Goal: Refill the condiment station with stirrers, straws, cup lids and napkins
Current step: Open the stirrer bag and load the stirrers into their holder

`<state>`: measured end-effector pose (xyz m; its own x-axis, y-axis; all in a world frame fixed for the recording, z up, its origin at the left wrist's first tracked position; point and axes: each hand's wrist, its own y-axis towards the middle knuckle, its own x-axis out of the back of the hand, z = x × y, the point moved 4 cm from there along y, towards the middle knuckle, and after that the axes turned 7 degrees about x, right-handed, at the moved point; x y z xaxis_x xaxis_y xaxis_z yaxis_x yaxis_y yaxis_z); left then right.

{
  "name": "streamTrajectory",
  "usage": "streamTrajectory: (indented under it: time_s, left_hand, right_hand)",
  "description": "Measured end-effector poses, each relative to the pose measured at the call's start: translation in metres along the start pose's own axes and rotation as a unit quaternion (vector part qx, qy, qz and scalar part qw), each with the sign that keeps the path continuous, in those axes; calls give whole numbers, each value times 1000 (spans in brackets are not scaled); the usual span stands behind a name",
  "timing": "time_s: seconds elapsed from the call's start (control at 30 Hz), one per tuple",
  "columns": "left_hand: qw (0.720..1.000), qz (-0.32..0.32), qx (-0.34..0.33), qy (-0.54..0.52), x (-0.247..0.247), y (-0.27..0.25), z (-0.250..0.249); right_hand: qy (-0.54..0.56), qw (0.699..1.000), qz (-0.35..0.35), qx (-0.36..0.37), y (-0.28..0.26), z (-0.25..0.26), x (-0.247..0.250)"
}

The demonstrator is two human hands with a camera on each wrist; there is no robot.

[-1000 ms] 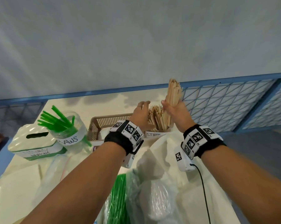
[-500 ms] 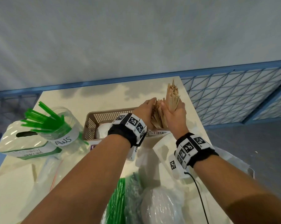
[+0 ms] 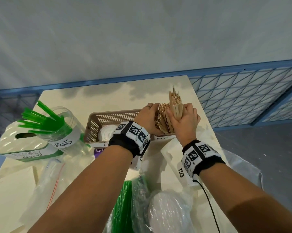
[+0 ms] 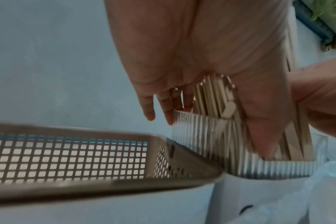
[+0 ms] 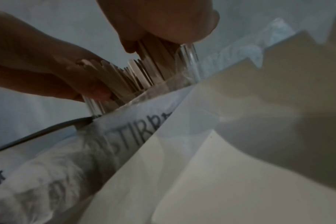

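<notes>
My right hand point(image 3: 185, 121) grips a bundle of wooden stirrers point(image 3: 175, 105) over the ribbed clear holder point(image 4: 201, 125); my left hand point(image 3: 147, 118), fingers straight, presses the standing stirrers point(image 3: 162, 118) aside.

**Stirrers crowding the ribbed holder, other supplies around**

A bundle of flat pale wooden stirrers point(image 3: 175, 105) stands upright in a clear ribbed plastic holder point(image 4: 201, 121) labelled "STIRR…", just beside a perforated tan plastic basket point(image 3: 108, 116) holding a stack of white cup lids point(image 3: 106, 133). Thin green plastic straws point(image 3: 41, 118) fan out of a clear jar point(image 3: 69, 118) to the left. More green straws point(image 3: 123, 207) lie bagged in the foreground.
</notes>
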<state>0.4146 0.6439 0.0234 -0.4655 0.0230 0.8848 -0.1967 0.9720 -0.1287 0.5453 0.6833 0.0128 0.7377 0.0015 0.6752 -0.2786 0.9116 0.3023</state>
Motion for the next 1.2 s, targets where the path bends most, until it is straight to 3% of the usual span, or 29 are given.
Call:
streamTrajectory:
  time_s: [0.13, 0.27, 0.37, 0.6, 0.73, 0.87, 1.0, 1.2]
  left_hand:
    - [999, -16, 7, -50, -3, -2, 5]
    - [995, -21, 10, -93, -7, -4, 7]
    - [993, -20, 24, -114, -9, -4, 8]
    - [984, -2, 30, -174, -12, -7, 1]
    - [979, 0, 26, -202, -14, -7, 4]
    - [980, -2, 24, -198, -15, -4, 7]
    - [985, 9, 23, -170, -15, -4, 6]
    - [977, 7, 15, -214, -17, 5, -9]
  right_hand:
    - [90, 996, -3, -6, -2, 11, -1]
    - [246, 965, 8, -94, 1, 14, -17]
    - [300, 944, 8, -137, -2, 2, -32]
    - [297, 946, -7, -130, -10, -9, -40]
    - [260, 962, -51, -72, -3, 10, -19]
    - [261, 964, -54, -16, 5, 19, -12]
    - [264, 963, -34, -37, 8, 9, -14]
    - [295, 951, -43, -77, 2, 5, -18]
